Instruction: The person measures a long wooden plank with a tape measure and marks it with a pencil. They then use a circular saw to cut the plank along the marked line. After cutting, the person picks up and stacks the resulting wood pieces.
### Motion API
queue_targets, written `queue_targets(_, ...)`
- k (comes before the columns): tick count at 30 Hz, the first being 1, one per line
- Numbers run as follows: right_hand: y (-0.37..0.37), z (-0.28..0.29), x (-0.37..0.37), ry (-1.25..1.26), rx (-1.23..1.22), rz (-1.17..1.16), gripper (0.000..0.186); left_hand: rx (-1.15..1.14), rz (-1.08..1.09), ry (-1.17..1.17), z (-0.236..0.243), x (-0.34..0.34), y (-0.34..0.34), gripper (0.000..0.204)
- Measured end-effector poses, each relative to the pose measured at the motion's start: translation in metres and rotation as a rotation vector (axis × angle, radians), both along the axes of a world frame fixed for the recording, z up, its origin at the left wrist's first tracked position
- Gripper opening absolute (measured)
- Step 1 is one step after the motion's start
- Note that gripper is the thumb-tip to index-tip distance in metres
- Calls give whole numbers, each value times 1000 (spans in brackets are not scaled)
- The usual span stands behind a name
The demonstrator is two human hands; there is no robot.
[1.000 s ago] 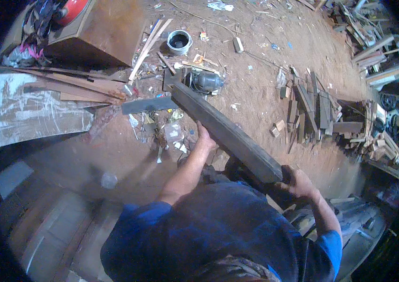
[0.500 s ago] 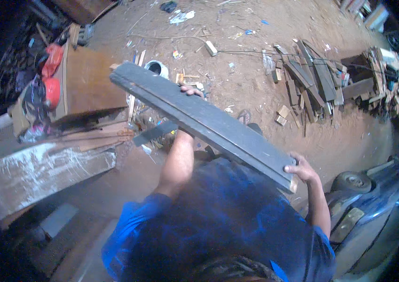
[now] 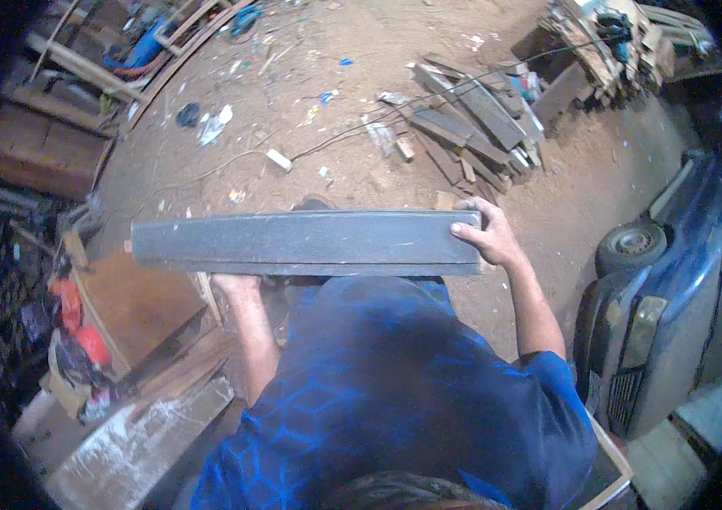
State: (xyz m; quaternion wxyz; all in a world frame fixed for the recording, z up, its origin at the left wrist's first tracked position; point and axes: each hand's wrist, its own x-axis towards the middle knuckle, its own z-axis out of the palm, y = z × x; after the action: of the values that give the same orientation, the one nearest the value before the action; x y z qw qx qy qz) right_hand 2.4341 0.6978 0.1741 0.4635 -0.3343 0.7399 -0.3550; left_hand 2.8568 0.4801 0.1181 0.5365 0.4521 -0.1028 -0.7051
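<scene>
A long dark grey wooden board (image 3: 310,240), with a groove along its near edge, lies level across the front of my body. My right hand (image 3: 486,234) grips its right end, with the thumb on the top face and the fingers around the far corner. Under the board's left half is my left hand (image 3: 237,283), bearing it from below; the board hides its fingers. Bare pale wood shows at the board's left tip.
A pile of scrap planks (image 3: 471,119) lies ahead to the right. An extension cord with a white socket block (image 3: 278,160) crosses the dirt floor. A blue car (image 3: 667,297) stands at right. To the left are a brown wooden panel (image 3: 140,306) and a whitish worn board (image 3: 140,442).
The board has swung from a slant to nearly straight across my body. My left hand's fingers, earlier seen over its far edge, are now hidden beneath. My view has turned to the right.
</scene>
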Motion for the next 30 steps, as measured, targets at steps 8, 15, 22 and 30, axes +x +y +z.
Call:
queue_targets(8,-160,50,-68,510,-414,177,67,121,105,148,-45,-115,-178,69)
queue_targets(15,-287,90,-120,185,-242,-85,73,86,-120,233,-64,-190,-375,74)
queue_targets(22,-368,104,-150,370,-337,-130,58,-421,-540,708,-84,-255,-579,42)
queue_targets(30,-438,33,-249,660,-285,-407,54,-161,-546,807,-11,-489,-690,28)
